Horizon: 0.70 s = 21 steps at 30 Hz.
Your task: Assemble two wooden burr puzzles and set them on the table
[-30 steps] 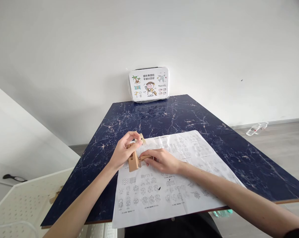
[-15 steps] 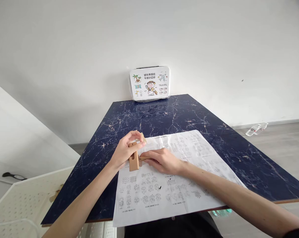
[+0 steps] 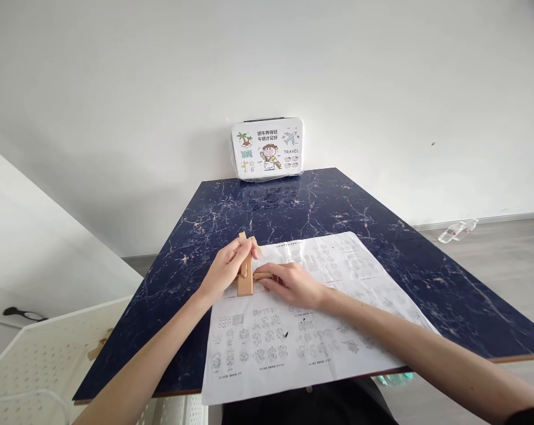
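My left hand (image 3: 226, 265) is closed around a light-brown wooden block (image 3: 245, 286) with a slot in its face, standing over the left part of the printed paper sheet (image 3: 338, 354). Paler wooden ends (image 3: 243, 235) poke out above those fingers; whether they belong to the same block is hidden. Right of the block, my right hand (image 3: 293, 283) pinches a slim wooden stick (image 3: 262, 275) that points left at the block's side. A rounded bit of wood shows in the slot. I cannot tell whether it is the stick's tip.
The sheet lies on a dark blue marbled table (image 3: 267, 218). A white case with cartoon prints (image 3: 269, 150) leans on the wall at the far edge. Left below stands a white perforated shelf (image 3: 49, 342). Plastic bottles (image 3: 457, 231) lie on the floor at right.
The block has shifted slightly right and away from me and stands straighter. My left fingers have closed further round it. My right hand has moved slightly right with the stick.
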### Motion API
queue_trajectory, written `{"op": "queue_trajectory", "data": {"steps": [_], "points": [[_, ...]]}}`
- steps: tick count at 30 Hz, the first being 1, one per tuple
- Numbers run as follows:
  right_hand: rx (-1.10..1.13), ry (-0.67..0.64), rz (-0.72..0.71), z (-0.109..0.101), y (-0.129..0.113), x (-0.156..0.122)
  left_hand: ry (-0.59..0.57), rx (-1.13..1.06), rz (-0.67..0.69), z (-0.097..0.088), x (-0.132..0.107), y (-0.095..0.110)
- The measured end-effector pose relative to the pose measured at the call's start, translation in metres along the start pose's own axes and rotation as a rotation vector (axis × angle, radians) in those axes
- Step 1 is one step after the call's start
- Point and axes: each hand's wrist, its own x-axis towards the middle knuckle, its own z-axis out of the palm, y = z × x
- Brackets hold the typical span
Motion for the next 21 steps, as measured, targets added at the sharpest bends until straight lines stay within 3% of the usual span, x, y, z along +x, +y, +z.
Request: {"op": "queue_trajectory", "data": {"steps": [4,10,15,21], "points": [[0.035,0.053,0.124,-0.002,0.0,0.004,0.013,0.119,-0.007,-0.004,0.001,-0.011],[0.088,0.096,0.201,-0.005,-0.001,0.005,-0.167,0.154,0.034,-0.025,0.007,-0.029],[0.062,0.099,0.202,-0.005,-0.001,0.005,-0.216,0.205,0.013,-0.035,0.01,-0.028],[0.052,0.108,0.207,-0.004,0.0,0.004,-0.216,0.295,0.049,-0.031,0.009,-0.023]]}}
